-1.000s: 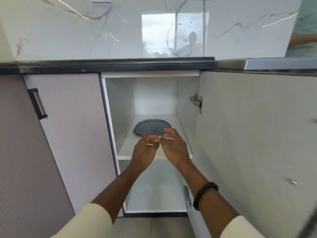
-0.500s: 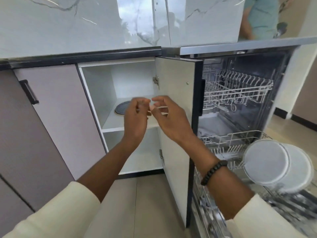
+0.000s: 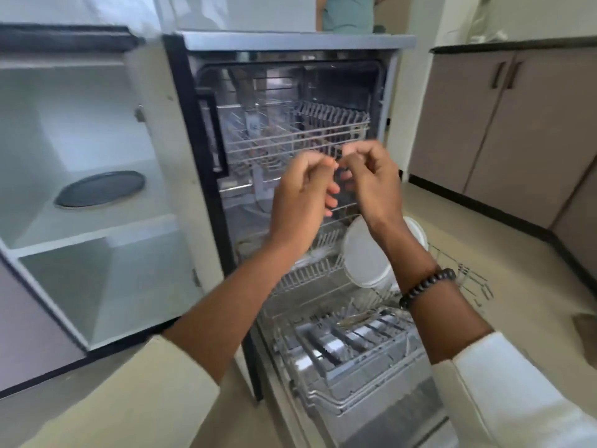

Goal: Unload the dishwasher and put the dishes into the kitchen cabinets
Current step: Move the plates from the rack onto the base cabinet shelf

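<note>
The dishwasher (image 3: 290, 42) stands open in front of me, its lower rack (image 3: 336, 376) pulled out. Two white bowls (image 3: 361, 253) lean on their sides in that rack, partly hidden by my right forearm. The upper rack (image 3: 284, 137) looks bare. My left hand (image 3: 300, 195) and my right hand (image 3: 368, 185) hover close together in front of the upper rack. Their fingers are curled, the fingertips nearly meet, and they hold nothing. A dark round plate (image 3: 100, 189) lies flat on the upper shelf of the open cabinet (image 3: 93, 234) to the left.
The open cabinet door (image 3: 181, 150) stands edge-on between cabinet and dishwasher. Closed brown cabinets (image 3: 517, 130) line the right wall, with beige floor (image 3: 504, 260) before them. A person in a teal top (image 3: 349, 11) stands behind the counter.
My view has swung right from the cabinet to the dishwasher. Both hands drew back from the shelf with the plate and now hang together before the upper rack.
</note>
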A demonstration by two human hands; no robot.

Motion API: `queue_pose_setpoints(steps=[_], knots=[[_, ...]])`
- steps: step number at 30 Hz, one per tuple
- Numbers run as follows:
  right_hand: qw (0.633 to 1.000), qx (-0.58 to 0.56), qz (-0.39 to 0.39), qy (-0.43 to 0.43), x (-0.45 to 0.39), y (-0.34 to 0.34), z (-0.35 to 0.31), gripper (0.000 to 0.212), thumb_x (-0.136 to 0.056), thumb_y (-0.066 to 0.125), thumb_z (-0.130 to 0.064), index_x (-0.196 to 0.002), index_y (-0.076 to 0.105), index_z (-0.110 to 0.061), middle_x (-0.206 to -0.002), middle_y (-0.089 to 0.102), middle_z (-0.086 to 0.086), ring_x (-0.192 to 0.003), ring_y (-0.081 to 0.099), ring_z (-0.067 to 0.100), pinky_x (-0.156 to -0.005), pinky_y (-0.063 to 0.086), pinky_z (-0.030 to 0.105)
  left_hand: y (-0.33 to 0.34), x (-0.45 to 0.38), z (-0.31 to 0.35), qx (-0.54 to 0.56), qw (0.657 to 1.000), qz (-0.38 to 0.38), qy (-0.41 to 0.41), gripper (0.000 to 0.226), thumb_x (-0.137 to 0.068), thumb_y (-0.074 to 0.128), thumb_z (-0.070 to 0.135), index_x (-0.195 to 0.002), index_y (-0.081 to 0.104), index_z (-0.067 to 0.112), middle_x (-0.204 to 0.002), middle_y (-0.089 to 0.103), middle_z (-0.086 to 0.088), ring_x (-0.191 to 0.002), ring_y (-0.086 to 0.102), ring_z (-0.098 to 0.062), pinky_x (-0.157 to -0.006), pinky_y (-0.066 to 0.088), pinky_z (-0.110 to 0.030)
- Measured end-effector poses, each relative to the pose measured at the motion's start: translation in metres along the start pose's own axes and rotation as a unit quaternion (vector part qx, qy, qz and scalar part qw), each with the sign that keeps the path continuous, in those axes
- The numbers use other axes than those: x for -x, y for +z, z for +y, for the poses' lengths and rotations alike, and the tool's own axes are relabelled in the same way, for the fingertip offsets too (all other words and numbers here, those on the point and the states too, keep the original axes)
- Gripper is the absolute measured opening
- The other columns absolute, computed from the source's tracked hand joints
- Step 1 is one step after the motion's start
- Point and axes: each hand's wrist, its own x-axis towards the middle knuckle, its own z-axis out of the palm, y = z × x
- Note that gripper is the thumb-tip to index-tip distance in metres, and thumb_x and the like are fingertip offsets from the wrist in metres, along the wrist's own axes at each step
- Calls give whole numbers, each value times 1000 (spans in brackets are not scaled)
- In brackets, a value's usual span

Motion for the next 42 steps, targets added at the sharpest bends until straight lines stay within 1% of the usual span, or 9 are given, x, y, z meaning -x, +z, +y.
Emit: queue_pose_setpoints(steps=[5,10,15,21,25,32,35,37,42], knots=[[954,212,-5,212,12,-56,145,34,-88,69,-31,-117,56,-18,-115,67,10,-101,65,26,-89,53,41,64,-2,-128,63,960,-68,-265,12,-100,49,28,-96,57,21,-92,63,-6,-75,59,-17,-68,46,-29],[874,333,-41,352,43,-84,235,78,-85,73,-33,-147,31,-10,-139,51,19,-123,54,35,-99,48,40,80,31,-203,51,930,-94,-351,11,-101,49,27,-104,59,22,-92,64,-1,-81,60,-16,-77,48,-32],[862,328,-46,383,37,-70,264,76,-89,69,-28,-147,25,-5,-137,52,23,-124,53,39,-97,46,39,70,35,-235,65,925,-92,-362,16,-101,50,26,-108,61,18,-95,65,-1,-82,61,-15,-75,49,-30],[886,358,6,295,36,-67,252,20,-95,61,-25,-112,61,-14,-112,71,10,-92,62,25,-77,50,31,63,37,-244,62,925,-94,-363,21,-99,53,29,-115,59,17,-103,63,-5,-93,61,-21,-88,50,-36],[932,305,2,194,44,-53,223,20,-98,58,-27,-115,62,-17,-101,74,4,-75,67,14,-59,56,25,69,23,-239,98,927,-76,-355,38,-94,58,43,-124,56,19,-106,63,1,-106,61,-25,-91,50,-36],[864,463,-199,-19,67,-65,195,21,-96,58,-32,-115,64,-40,-100,58,-14,-83,58,8,-73,51,30,96,14,-230,198,897,10,-395,48,-86,70,42,-123,55,14,-108,70,-9,-91,70,-23,-52,55,-28],[898,343,-268,63,66,-76,196,21,-93,64,-34,-113,70,-37,-112,63,-14,-98,60,3,-86,49,26,98,17,-240,212,872,122,-424,34,-95,49,8,-129,51,4,-113,66,-20,-85,69,-29,-46,54,-26],[923,313,-178,132,59,-88,204,26,-92,64,-37,-118,67,-33,-128,55,-10,-99,58,4,-84,48,19,95,18,-244,236,863,139,-424,42,-95,42,1,-136,47,7,-120,62,-20,-90,66,-31,-55,57,-32],[832,426,-102,339,48,-115,242,67,-89,67,-40,-147,36,-38,-161,-3,9,-139,32,40,-111,36,56,87,13,-248,233,868,144,-415,33,-101,49,18,-134,50,14,-124,59,-11,-105,61,-32,-67,56,-38]])
